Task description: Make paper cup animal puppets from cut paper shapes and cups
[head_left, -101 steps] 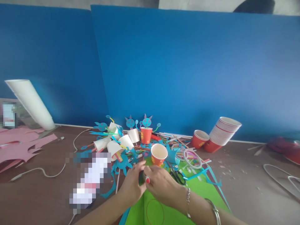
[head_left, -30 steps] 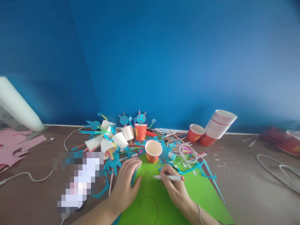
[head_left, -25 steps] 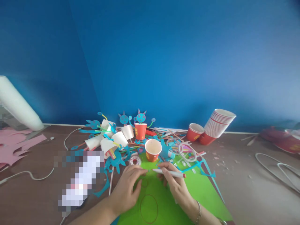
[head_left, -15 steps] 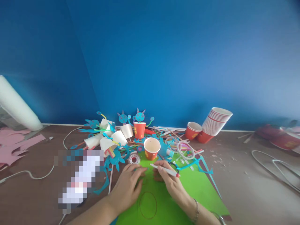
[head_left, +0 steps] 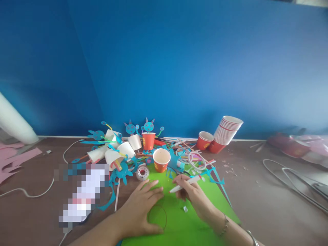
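My right hand (head_left: pixel 192 196) grips a white marker (head_left: pixel 185 185) with red at both ends, held slantwise over a sheet of green paper (head_left: pixel 202 225). Flat on the same sheet lies my left hand (head_left: pixel 140 208), fingers spread, beside a thin circle outline (head_left: pixel 166 218) drawn in a dark line. Its thumb reaches the lower part of the outline. A red paper cup (head_left: pixel 161 166) with a pale inside stands upright at the sheet's far edge. A small whitish scrap (head_left: pixel 185 209) rests on the paper near my right hand.
A tape roll (head_left: pixel 142 173) lies left of the cup. Blue paper figures on cups (head_left: pixel 148 140), straws and blue scraps crowd the back. A tilted cup stack (head_left: pixel 227 135) leans at the back right. Pink paper (head_left: pixel 19 159) lies left; a white cable (head_left: pixel 278 167) runs right.
My left hand has opened out and come down flat beside the circle. In my right hand the marker has swung round to slope the other way. The view has shifted slightly right.
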`<state>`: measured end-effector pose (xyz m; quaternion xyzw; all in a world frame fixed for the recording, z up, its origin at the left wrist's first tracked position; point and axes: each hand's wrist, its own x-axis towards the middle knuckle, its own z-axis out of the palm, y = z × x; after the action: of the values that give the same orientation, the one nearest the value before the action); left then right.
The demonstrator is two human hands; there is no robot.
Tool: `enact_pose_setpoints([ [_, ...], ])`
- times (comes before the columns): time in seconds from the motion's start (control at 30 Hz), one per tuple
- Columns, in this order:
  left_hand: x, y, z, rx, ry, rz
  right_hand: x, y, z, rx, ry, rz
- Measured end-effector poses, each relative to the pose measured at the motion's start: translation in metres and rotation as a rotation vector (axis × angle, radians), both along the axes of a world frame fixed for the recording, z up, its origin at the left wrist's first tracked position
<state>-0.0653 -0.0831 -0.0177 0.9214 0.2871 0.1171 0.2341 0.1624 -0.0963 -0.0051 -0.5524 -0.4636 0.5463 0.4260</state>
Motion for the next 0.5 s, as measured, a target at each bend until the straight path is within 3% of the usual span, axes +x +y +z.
enact_pose_setpoints([
  [0.23, 0.006, 0.001, -0.001, -0.013, 0.038, 0.105, 0.0, -0.003, -0.025, 0.037, -0.043, 0.07],
  [0.5, 0.001, 0.01, -0.019, 0.065, 0.034, 0.16, -0.009, 0.015, -0.025, 0.113, -0.059, 0.114],
])
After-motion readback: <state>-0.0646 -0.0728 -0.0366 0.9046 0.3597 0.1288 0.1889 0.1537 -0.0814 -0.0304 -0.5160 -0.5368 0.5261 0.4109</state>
